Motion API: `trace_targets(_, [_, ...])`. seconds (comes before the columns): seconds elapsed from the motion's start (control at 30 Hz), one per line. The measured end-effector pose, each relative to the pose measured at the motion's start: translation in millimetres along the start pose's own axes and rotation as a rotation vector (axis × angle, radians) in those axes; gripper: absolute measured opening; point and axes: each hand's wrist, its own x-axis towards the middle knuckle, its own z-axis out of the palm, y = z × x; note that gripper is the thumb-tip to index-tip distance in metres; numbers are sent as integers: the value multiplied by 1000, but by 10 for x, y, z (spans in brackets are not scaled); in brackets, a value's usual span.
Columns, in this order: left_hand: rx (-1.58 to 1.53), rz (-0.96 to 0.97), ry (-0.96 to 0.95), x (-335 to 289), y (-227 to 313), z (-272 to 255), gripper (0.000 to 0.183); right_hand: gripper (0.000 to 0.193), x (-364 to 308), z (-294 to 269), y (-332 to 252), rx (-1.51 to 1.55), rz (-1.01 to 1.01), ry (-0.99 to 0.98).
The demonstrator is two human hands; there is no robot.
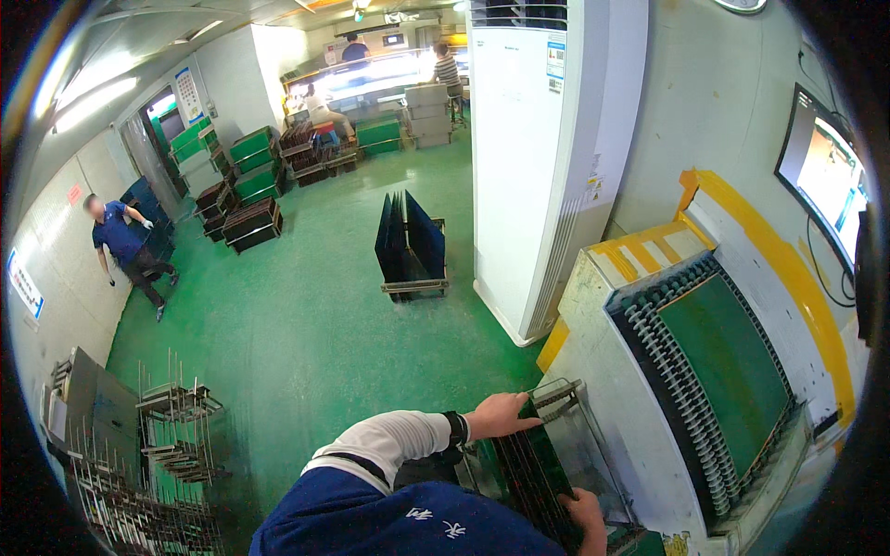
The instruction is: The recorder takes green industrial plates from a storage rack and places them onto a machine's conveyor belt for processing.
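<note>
My left arm (385,447), white-sleeved with a black band (456,430) at the wrist, reaches to the far end of the rack of panels (533,468), where my left hand (501,415) rests back up, fingers forward. My right hand (582,512) bends its fingers at the rack's right side, nearer my body.

Green floor (306,320), white air conditioner (519,167), green board (728,361); racked panels (535,473) blackish, perhaps brown-striped.
</note>
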Motion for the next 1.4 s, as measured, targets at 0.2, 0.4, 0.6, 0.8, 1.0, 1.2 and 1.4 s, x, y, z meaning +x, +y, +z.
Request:
trace_targets(0.2, [6, 7, -11, 9, 21, -11, 70, 41, 18, 6, 65, -65, -26, 21])
trace_targets(0.4, [3, 27, 5, 38, -43, 48, 69, 40, 25, 33, 102, -21, -22, 15])
trace_targets(0.6, [12, 26, 23, 27, -60, 54, 68, 40, -63, -41, -113, -25, 7, 10])
trace_targets(0.8, [-5, 22, 2, 14, -3, 1, 67, 40, -103, -62, -159, -10, 20, 4])
trace_targets(1.0, [-12, 23, 1, -5, -2, -21, 67, 39, -131, -72, -214, 34, 9, 7])
trace_targets(1.2, [-2, 12, 0, 1, 12, -9, 67, 37, -33, 10, 14, -3, -29, 39])
trace_targets(1.4, [15, 16, 1, 16, -19, 10, 67, 37, -59, -40, -97, -30, 17, -3])
